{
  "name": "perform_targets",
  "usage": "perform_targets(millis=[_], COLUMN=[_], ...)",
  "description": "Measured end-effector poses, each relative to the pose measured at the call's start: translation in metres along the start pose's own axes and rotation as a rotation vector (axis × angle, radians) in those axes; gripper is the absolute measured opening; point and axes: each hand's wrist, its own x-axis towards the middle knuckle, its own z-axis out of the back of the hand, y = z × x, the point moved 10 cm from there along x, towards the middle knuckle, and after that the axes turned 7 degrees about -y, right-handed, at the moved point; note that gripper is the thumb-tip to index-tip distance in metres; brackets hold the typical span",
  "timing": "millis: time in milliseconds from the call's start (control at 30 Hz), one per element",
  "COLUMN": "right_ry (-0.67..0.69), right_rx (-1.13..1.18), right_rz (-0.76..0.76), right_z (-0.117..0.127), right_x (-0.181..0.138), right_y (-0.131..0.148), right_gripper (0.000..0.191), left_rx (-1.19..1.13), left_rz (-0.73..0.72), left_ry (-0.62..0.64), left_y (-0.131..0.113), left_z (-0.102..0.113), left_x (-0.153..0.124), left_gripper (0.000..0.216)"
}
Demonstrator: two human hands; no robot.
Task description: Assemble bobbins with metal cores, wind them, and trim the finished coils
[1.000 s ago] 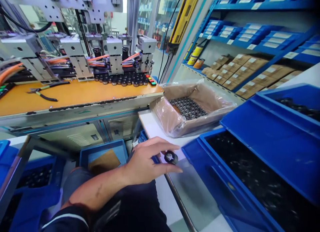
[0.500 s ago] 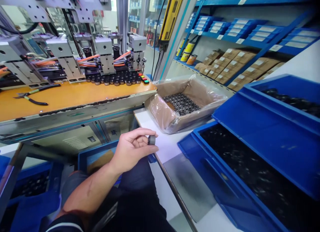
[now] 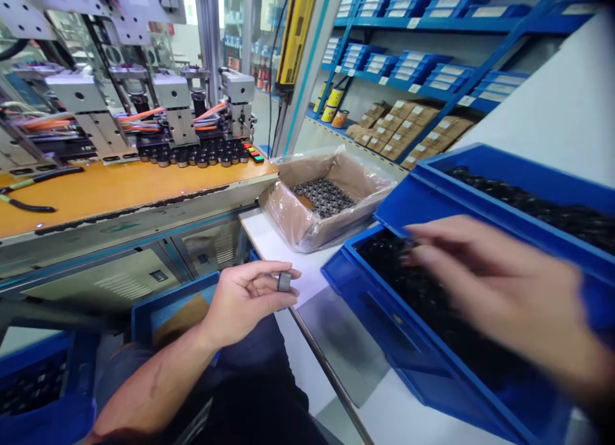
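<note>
Since the earlier frame, R grip (bare right hand) [image 3: 500,291] has come into view, now over the near blue plastic bin w/ sloped front [image 3: 391,333]; the view has swung a bit right, & L grip (bare left hand) [image 3: 243,298] still has its small dark-grey ring-shaped part [image 3: 284,281].

To do this reach well, I'd say: fingertips first, pinch one pc only from the loose black parts [image 3: 379,256], don't rake the heap, & lift clear of the rim before coming across. L should stay light but firm, as a smooth round wall could roll or slip if squeezed off-centre.

Re position: grey ring sits near the tips of L grip, between thumb below & fingers above, outer wall toward the camera, bore not visible. Thumb & index tips reach slightly past it. It's held up near the edge of the white tabletop [image 3: 262,230], apart from the bin & from the brown carton w/ clear plastic liner [image 3: 291,224].

R grip: thumb & fingertips close together at the bin's far-left part; blurred, so can't tell if a pc is held.
</note>
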Motion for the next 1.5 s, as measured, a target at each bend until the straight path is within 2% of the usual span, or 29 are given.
perform_targets(millis=[67,133,267,433,567,700,967,1300,1500], right_ry=[0.07,0.045,-0.008,0.0,0.004,0.031,0.025,0.022,-0.004], right_rx=[0.129,0.21,0.314,0.364,0.306,0.239,0.217,0.108,0.116], right_rz=[-0.008,0.026,0.112,0.113,0.097,0.18,0.258,0.34,0.364], right_z=[-0.033,-0.054,-0.072,-0.071,-0.066,-0.067,-0.066,-0.064,-0.065], right_x=[-0.012,-0.023,-0.04,-0.043,-0.04,-0.038,-0.041,-0.04,-0.045], right_y=[0.02,0.042,0.067,0.063,0.057,0.059,0.063,0.07,0.072], right_gripper=[0.022,0.024,0.023,0.017,0.019,0.02,0.024,0.011,0.021], left_rx=[-0.011,-0.015,-0.012,0.0,0.088,0.144,0.097,0.019,-0.015], left_rz=[0.009,0.005,-0.025,-0.05,-0.108,-0.127,-0.084,0.035,0.039], left_ry=[0.022,0.014,0.003,0.033,0.031,0.027,0.071,0.135,0.129], left_y=[0.003,0.006,0.009,0.011,0.005,0.001,0.003,0.016,0.019], left_z=[-0.009,-0.014,-0.019,-0.023,-0.023,-0.023,-0.028,-0.028,-0.027], left_x=[-0.003,-0.005,-0.007,-0.005,-0.005,-0.007,-0.009,-0.01,-0.01], left_gripper=[0.036,0.035,0.035,0.036,0.037,0.038,0.039,0.04,0.038])
